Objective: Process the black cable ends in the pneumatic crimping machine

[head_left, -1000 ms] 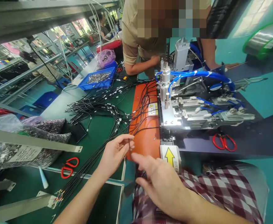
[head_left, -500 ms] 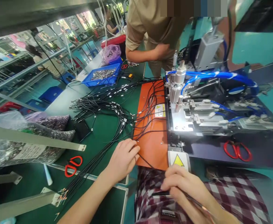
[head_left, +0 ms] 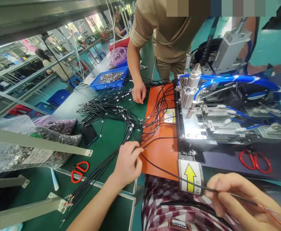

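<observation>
My left hand is closed in a pinch on a thin black cable at the near left corner of the orange plate. My right hand is closed on the same cable at the lower right, and the cable stretches taut between the two hands, across the yellow arrow label. Coloured wire ends stick out past my right fingers. A big bundle of black cables lies spread over the green table and onto the orange plate.
A metal machine with blue hoses stands right of the orange plate. A co-worker's hand rests on the cables at the far side. Red scissors lie left, another pair right. A blue tray of metal parts sits behind.
My right hand has pulled the cable out to the right and toward me, drawing it taut. My left hand stayed at the plate's corner. The co-worker's hand came down onto the cables.
</observation>
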Demonstrator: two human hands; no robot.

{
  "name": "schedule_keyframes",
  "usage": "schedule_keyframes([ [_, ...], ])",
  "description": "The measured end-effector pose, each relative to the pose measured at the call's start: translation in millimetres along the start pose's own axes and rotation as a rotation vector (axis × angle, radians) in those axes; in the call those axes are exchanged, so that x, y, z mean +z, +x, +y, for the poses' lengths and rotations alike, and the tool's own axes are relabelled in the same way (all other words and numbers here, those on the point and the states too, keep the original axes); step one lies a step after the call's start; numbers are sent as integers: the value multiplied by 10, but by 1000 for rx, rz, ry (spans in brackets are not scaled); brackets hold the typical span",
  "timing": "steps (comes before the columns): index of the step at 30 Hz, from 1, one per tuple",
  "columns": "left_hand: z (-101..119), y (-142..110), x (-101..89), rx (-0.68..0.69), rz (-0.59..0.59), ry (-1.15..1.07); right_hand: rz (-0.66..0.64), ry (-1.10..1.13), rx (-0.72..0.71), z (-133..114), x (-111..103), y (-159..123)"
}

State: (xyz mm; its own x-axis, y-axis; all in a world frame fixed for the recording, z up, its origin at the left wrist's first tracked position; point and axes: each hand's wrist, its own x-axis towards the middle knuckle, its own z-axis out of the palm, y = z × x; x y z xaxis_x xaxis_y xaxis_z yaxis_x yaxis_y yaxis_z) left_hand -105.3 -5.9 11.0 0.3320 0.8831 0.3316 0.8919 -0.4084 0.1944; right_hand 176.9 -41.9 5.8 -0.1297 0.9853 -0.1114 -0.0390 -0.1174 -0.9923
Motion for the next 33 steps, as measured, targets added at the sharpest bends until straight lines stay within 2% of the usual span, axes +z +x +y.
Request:
schedule_keyframes([
  [1,116,-10,-89,-3,-28,-87,-8,6,68,14,37,22],
  [3,356,-16,-226,13,-194,-323,-106,20,163,13,138,70],
  [5,540,-11,-288,-50,-447,-505,-144,52,216,-1,230,118],
  [7,632,-4,-287,-146,-549,-585,-145,70,250,1,272,157],
  [11,692,48,-227,-276,-587,-681,-107,99,275,44,256,193],
  [17,886,231,-86,-459,-654,-1186,-168,147,179,63,159,177],
  [22,892,277,61,-514,-619,-1190,-65,15,217,82,-62,171],
  [27,982,362,55,-481,-597,-1157,-37,-41,149,37,-34,210],
  [30,1027,398,74,-490,-626,-1217,-44,58,186,36,-33,218],
  [33,1026,390,150,-526,-621,-1340,-65,309,306,74,-56,212],
])
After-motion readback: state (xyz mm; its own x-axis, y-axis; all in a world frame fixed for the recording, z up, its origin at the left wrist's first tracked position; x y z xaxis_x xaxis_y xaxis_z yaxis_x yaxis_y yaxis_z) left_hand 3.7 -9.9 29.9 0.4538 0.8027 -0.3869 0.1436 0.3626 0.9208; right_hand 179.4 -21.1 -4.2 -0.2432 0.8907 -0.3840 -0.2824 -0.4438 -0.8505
